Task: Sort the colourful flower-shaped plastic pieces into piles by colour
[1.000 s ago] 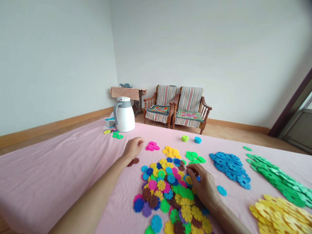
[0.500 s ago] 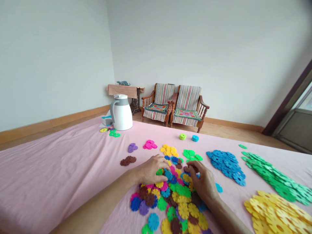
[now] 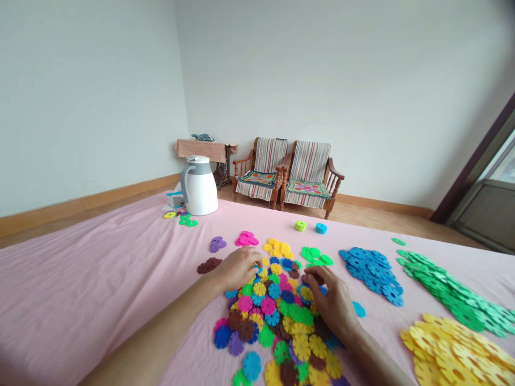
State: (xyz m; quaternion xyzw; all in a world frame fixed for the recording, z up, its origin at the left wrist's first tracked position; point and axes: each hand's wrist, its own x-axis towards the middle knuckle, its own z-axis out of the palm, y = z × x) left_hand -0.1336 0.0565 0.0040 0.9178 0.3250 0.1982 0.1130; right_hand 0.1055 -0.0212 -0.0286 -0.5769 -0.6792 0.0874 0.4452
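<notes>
A mixed heap of notched plastic discs (image 3: 268, 306) in several colours lies on the pink cloth in front of me. My left hand (image 3: 238, 268) is over the heap's far left edge, fingers curled down and together; whatever is in them is hidden. On the right side of the heap my right hand (image 3: 332, 297) has its thumb and index finger brought together by a brown disc (image 3: 306, 278). Small sorted groups lie just beyond: brown discs (image 3: 208, 265), purple discs (image 3: 218, 244), pink discs (image 3: 247, 238), yellow discs (image 3: 277, 248) and green discs (image 3: 316, 255).
To the right lie larger piles of blue discs (image 3: 372, 272), green discs (image 3: 450, 289) and yellow discs (image 3: 454, 348). Two short stacks, lime (image 3: 300, 226) and blue (image 3: 321, 228), stand farther back. A white jug (image 3: 201, 190) stands at the far left. Two wooden armchairs (image 3: 308, 185) are behind.
My left hand has moved left and slightly away from me, uncovering discs in the upper part of the heap. My right hand stays almost in place.
</notes>
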